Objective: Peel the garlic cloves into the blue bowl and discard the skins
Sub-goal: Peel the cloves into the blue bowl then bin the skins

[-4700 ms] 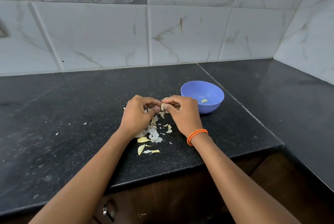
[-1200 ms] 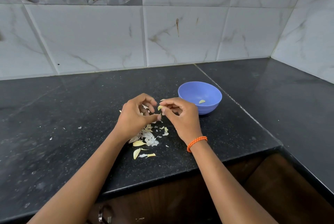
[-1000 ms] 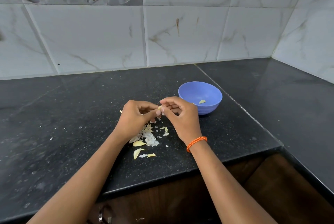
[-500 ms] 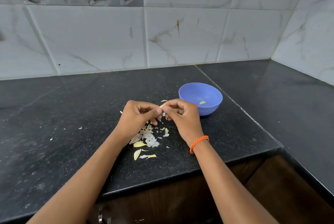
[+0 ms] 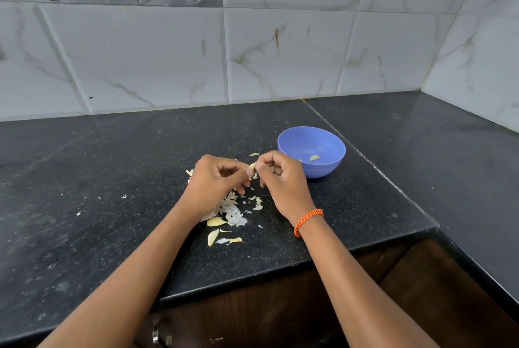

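Observation:
My left hand (image 5: 213,184) and my right hand (image 5: 280,179) meet fingertip to fingertip above the black counter, both pinching one small pale garlic clove (image 5: 252,165). Most of the clove is hidden by the fingers. The blue bowl (image 5: 323,172) stands just right of my right hand and holds a peeled clove (image 5: 314,158). A heap of white and yellowish garlic skins (image 5: 231,211) lies on the counter under and in front of my hands, with loose cloves (image 5: 214,221) among it.
The black stone counter (image 5: 112,179) meets a tiled wall (image 5: 168,53) at the back and turns a corner to the right. Its front edge (image 5: 252,269) runs just below the skins. Small white flakes (image 5: 78,213) lie scattered to the left.
My left fingers, spread apart a second ago, have closed back onto the clove beside my right fingers. The bowl and the skin heap have stayed put.

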The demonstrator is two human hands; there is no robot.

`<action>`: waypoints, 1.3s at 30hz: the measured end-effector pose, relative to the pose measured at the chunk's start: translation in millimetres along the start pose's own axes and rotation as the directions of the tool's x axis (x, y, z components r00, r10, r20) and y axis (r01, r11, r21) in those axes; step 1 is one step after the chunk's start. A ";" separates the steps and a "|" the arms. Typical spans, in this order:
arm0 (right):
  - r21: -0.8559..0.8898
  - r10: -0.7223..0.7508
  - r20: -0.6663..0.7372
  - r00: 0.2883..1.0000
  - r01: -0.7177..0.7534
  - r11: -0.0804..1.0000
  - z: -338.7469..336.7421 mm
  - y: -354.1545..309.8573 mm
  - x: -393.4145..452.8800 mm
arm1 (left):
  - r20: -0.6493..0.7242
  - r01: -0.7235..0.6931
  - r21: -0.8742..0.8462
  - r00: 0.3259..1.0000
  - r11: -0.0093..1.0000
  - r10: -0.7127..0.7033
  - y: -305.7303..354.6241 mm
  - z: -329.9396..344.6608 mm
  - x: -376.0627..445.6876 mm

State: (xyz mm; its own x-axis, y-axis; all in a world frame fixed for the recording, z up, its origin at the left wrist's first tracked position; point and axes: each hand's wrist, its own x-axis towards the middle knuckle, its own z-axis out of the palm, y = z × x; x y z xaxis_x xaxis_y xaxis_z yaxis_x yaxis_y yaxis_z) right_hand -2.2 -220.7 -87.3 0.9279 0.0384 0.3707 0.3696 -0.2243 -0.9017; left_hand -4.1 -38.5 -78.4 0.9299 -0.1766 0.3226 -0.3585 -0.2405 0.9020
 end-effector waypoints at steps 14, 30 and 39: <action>-0.086 -0.049 0.010 0.999 0.049 0.995 2.4 -1.3 -1.2 | 0.064 -0.008 -0.069 0.998 0.998 0.013 0.8 3.7 -1.2; 0.006 -0.077 -0.054 0.996 0.078 0.997 1.5 -0.6 -2.0 | 0.010 0.017 0.044 1.000 0.999 -0.018 -8.3 0.1 3.8; 0.000 -0.075 -0.022 0.997 0.075 0.997 -0.1 -0.3 -2.8 | -0.017 -0.043 0.227 0.999 0.973 0.049 -8.8 -0.1 2.2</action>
State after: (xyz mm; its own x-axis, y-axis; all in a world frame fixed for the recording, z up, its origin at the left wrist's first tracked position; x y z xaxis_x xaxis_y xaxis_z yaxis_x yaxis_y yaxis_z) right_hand -5.0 -220.8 -88.1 0.8964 0.0337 0.4420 0.4380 -0.2205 -0.8715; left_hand 1.0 -36.7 -85.6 0.9127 -0.1720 0.3707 -0.4078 -0.4433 0.7982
